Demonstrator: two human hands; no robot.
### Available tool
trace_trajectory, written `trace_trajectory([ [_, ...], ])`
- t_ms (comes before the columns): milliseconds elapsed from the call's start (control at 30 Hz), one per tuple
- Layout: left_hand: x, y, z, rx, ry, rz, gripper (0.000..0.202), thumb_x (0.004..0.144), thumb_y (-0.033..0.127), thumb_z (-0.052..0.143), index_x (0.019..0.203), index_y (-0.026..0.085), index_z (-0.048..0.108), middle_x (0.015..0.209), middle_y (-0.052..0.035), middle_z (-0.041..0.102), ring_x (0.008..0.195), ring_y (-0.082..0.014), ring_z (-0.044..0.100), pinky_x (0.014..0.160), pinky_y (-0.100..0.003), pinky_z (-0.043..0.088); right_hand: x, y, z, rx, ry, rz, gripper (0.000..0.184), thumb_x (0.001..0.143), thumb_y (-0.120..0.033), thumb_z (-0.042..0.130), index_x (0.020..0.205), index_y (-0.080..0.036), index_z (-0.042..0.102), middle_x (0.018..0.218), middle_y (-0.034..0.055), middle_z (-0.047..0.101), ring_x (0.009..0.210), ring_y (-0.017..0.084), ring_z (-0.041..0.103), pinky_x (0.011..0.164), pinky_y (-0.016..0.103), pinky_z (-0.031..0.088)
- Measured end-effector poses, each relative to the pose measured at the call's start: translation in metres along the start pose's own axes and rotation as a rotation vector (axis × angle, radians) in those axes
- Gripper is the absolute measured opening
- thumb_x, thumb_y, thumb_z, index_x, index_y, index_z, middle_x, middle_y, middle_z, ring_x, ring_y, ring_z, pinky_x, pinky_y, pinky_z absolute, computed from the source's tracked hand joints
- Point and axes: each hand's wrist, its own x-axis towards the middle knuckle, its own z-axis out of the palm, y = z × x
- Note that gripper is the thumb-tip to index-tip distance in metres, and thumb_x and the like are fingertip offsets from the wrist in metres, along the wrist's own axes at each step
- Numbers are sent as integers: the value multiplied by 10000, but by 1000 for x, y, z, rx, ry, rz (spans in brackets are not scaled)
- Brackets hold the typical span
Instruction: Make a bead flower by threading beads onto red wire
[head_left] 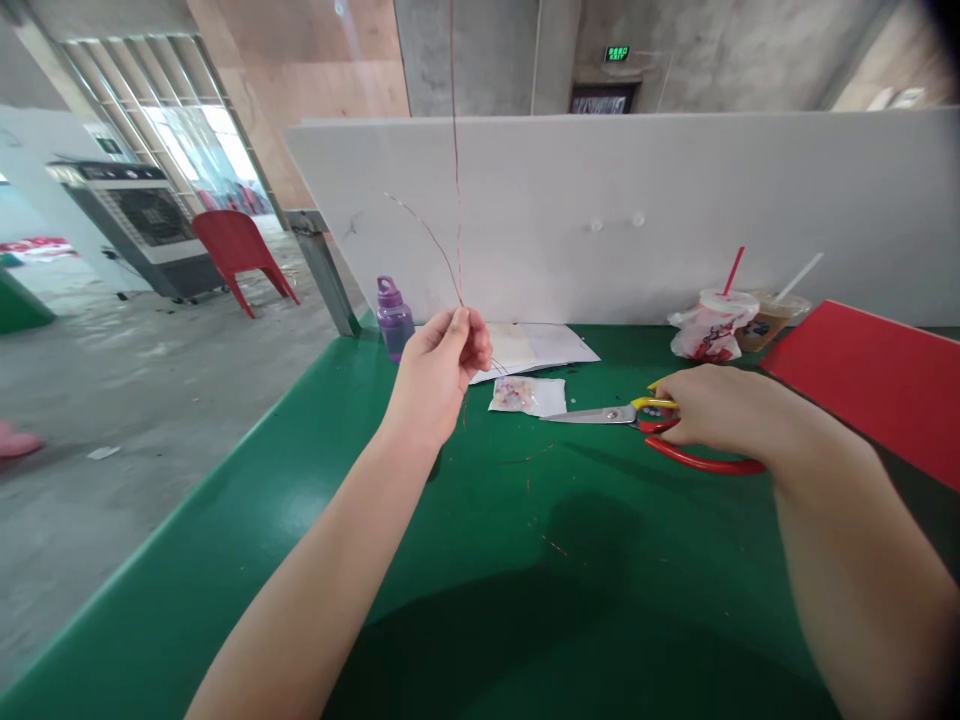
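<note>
My left hand [448, 365] is raised above the green table, thumb and fingers pinched on thin reddish strands, thread or fine wire [457, 200]. One strand runs straight up out of view; a shorter one curves off to the left. Loose ends hang below the fist. Over the table's right side, my right hand [705, 405] is closed on a pair of scissors [600, 415] with red and yellow handles. Their blades look closed and point left, the tip by a small clear packet [525, 395] of colourful bits.
White papers [547, 345] lie behind the packet. A purple bottle [394, 320] stands at the back left. Two drink cups with straws [720, 315] and a red board [877, 375] are at right. A white panel [540, 210] borders the table [465, 600], where short thread scraps lie.
</note>
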Motion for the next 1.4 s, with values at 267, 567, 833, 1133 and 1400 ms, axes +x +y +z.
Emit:
trace_trajectory([
  [267, -2, 1, 3, -8, -7, -21, 224, 903, 182, 460, 711, 143, 569, 632, 7, 461, 566, -71, 457, 549, -189, 407, 19, 0, 17, 45, -118, -53, 54, 609, -245, 550, 623, -193, 549, 552, 14, 548, 447, 128, 451, 452, 274, 208],
  [567, -2, -4, 5, -10, -18, -27, 218, 902, 183, 465, 718, 143, 575, 629, 5, 465, 574, -76, 471, 553, -193, 413, 40, 6, 41, 69, -281, -57, 101, 597, -234, 630, 645, -169, 569, 595, 12, 570, 489, 128, 505, 451, 252, 259],
  [833, -3, -4, 6, 3, -26, -37, 229, 906, 202, 458, 713, 149, 570, 632, 8, 464, 568, -78, 471, 555, -199, 404, 52, -7, 63, 51, -369, -30, 254, 826, -359, 592, 934, -129, 590, 858, 35, 602, 697, 125, 576, 613, 279, 482],
  [1133, -3, -6, 6, -4, -37, -51, 222, 903, 214, 471, 711, 155, 567, 636, 11, 465, 571, -73, 464, 552, -188, 401, 30, -28, 25, 303, -21, -168, 352, 774, -423, 532, 1037, -200, 598, 933, 81, 642, 762, 199, 591, 580, 280, 381],
  [1400, -4, -2, 8, 4, -26, -42, 225, 904, 203, 465, 710, 151, 566, 627, 11, 464, 564, -72, 462, 550, -188, 406, 25, -69, 27, 562, -73, -467, 269, 807, -414, 520, 891, -202, 663, 733, 32, 644, 618, 142, 546, 561, 259, 343],
])
